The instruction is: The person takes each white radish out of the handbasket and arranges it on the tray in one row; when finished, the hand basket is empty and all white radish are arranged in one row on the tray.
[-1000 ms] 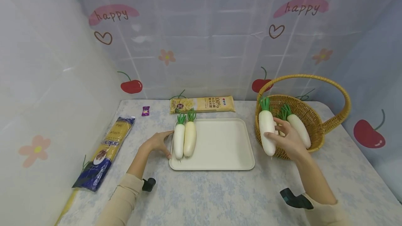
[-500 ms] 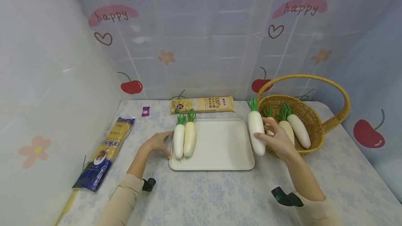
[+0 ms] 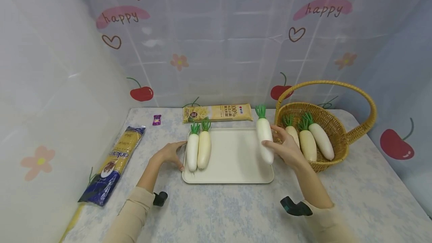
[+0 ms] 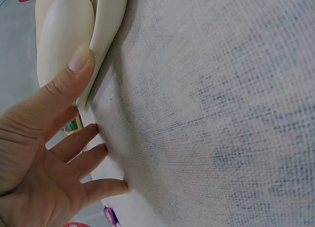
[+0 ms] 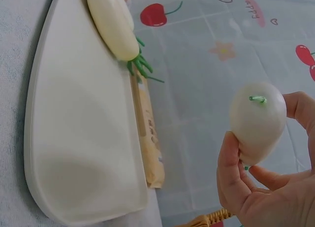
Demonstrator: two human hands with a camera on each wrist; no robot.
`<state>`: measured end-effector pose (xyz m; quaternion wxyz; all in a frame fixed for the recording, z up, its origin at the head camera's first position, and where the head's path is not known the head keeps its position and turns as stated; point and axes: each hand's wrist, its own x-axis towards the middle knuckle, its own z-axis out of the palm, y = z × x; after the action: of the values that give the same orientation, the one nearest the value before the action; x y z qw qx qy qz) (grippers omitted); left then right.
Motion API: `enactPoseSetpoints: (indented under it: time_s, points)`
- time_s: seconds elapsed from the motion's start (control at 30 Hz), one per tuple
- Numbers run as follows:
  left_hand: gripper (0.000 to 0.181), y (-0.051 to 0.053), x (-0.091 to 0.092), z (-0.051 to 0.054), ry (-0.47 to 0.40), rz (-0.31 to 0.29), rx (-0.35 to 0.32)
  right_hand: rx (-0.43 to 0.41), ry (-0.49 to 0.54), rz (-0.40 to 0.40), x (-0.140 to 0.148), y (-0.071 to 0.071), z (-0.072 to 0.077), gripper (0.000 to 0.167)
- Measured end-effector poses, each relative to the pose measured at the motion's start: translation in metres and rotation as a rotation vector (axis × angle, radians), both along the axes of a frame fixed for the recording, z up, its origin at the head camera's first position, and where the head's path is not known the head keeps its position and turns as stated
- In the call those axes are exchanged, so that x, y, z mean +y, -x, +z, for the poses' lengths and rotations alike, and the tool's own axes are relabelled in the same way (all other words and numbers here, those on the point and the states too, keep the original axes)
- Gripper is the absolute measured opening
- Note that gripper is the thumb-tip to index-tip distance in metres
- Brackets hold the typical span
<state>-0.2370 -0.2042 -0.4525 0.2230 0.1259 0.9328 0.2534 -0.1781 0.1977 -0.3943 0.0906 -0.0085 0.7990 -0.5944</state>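
Observation:
My right hand grips a white radish with green leaf stubs, holding it above the right end of a cream tray. In the right wrist view the held radish shows end-on between thumb and fingers. A white radish and a yellowish one lie side by side at the tray's left end. At that left edge rests my left hand, its fingers spread. The left wrist view shows the left hand's thumb by the tray and its fingertips near the tablecloth.
A wicker basket with a tall handle stands at the right, holding several radishes. Behind the tray lies a yellow pasta packet. A blue and gold pasta bag and a small purple wrapped sweet are at the left.
My right hand has carried the white radish leftward, away from the basket and over the tray's right end. The left hand has stayed put.

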Motion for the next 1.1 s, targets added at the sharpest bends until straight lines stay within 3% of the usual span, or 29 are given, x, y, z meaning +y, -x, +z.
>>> enactPoseSetpoints:
  time_s: [1.1]
  points:
    - [0.107, -0.001, 0.001, 0.002, 0.004, 0.012, -0.013, -0.008, 0.076, 0.017, -0.06, 0.026, -0.018, 0.075]
